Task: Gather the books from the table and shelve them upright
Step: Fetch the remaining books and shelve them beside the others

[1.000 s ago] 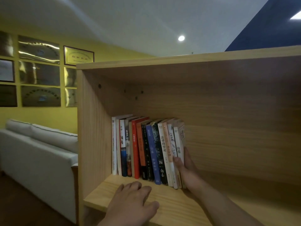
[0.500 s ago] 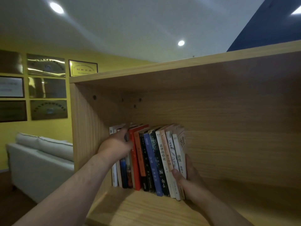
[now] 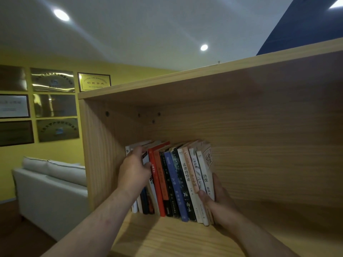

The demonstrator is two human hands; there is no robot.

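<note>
A row of several books [image 3: 174, 182] stands upright at the left end of a light wooden shelf compartment [image 3: 167, 238], leaning slightly left. My left hand [image 3: 132, 171] lies against the spines of the leftmost white and dark books, fingers curled over their tops. My right hand [image 3: 218, 197] clasps the right end of the row, thumb on the front of the white books, fingers behind the last cover. No table is in view.
The compartment stretches far right of the books, its bare back panel [image 3: 269, 154] showing. The shelf's side wall [image 3: 96, 154] stands just left of the row. Beyond it are a white sofa [image 3: 52, 191] and framed plaques [image 3: 53, 104] on a yellow wall.
My left hand rose from the shelf board's front edge to the left books' spines. The right hand stayed at the row's right end. The view tilted upward a little.
</note>
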